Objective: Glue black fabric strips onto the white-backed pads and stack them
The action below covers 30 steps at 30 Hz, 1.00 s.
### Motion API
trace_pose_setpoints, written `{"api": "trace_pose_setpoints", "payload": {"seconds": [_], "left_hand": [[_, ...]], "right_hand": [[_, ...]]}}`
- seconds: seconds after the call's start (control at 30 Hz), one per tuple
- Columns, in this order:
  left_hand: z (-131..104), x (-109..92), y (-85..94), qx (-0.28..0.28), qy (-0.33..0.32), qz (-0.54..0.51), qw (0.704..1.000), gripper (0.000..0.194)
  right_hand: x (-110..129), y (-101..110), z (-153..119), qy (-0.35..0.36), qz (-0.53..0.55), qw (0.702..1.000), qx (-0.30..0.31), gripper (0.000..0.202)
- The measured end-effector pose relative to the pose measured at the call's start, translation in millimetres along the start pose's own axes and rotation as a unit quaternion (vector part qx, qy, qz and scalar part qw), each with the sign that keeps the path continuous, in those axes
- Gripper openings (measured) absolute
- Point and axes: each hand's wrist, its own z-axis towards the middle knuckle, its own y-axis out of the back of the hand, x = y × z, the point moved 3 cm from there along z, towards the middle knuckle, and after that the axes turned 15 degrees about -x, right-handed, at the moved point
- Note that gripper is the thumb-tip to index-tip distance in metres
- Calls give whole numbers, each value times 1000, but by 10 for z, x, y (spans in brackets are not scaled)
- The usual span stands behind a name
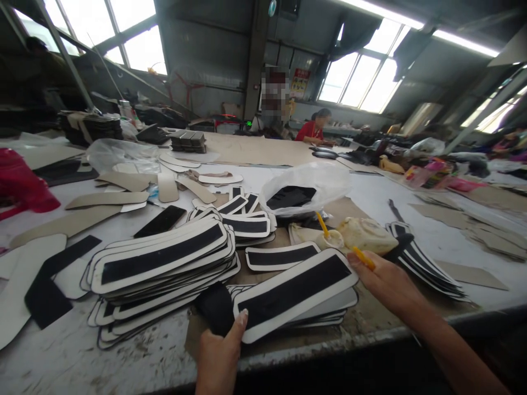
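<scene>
Black piece (49,291): lies at the left of the desk (160,365), over pale cut parts; best left well away from the working edge.
Tall stack (160,258): rounded pale panels with dark centre bands, piled unevenly; the sleeve or wrist should pass clear of its leaning near edge.
Left hand (220,354): closed on the near left corner of the front panel, thumb on top, the other fingers largely hidden; a light, steady pinch at the rim should hold the panel without bending it or marking the dark band.
Dark folded piece (216,307): just beside the left hand; a thing to keep from catching under the panel.
Front panel (296,288): the piece in hand, slanting from near left to farther right over a lower stack (329,318); it is best kept flat and well supported along its length.
Single panel (282,257): lies just beyond the front panel; care is needed not to drag across it.
Open cup (333,240): holds an upright yellow stick (323,224); any reach nearby should avoid tipping it.
Right hand (382,277): closed around a yellow tool (364,258) near the panel's right end; a relaxed wrist and even, light pressure would suit it.
Fanned stack (432,271): at the right, beyond the forearm; the elbow should stay clear.
</scene>
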Motion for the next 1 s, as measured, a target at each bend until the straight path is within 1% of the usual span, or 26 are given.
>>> {"api": "trace_pose_setpoints", "payload": {"seconds": [0.07,0.13,0.23,0.3,0.37,0.4,0.43,0.5,0.53,0.57,0.63,0.7,0.77,0.83,0.9,1.0], "left_hand": [[17,22,-12,10,12,20,1000,36],[39,40,-15,8,16,33,999,36],[70,72,-20,-1,18,30,999,37],[82,90,-22,-9,16,26,999,36],[83,96,-20,-14,15,29,999,35],[79,93,-17,-14,15,31,999,35],[72,86,-14,-11,15,32,999,35],[56,65,-7,-1,15,36,999,35],[47,53,-4,6,15,39,999,35],[41,42,-1,11,15,43,999,35],[34,30,2,16,12,53,998,35],[40,37,-2,16,6,59,998,34],[55,64,-13,12,-2,60,998,33],[71,100,-24,4,-6,56,998,33],[82,131,-29,-5,-6,49,999,33],[87,154,-25,-10,-7,34,999,34]], "right_hand": [[-9,44,62,-15,-16,1000,14,49],[-29,99,126,-25,-38,999,13,52],[-40,218,198,-17,-55,998,-14,55],[-17,302,195,-25,-95,994,-36,55],[81,349,135,-27,-162,984,-70,47],[178,344,83,-9,-188,978,-94,40],[308,309,18,25,-201,972,-119,31],[654,151,-147,142,-183,959,-164,13],[844,31,-240,210,-171,946,-176,12],[1033,-104,-336,279,-162,928,-188,15],[1361,-383,-513,386,-117,892,-206,16],[1575,-646,-633,434,-91,874,-197,15],[1680,-839,-703,458,-77,865,-189,14],[1687,-952,-726,472,-71,860,-183,13],[1624,-999,-697,476,-74,858,-178,12],[1467,-1010,-573,470,-94,860,-174,14]]}}
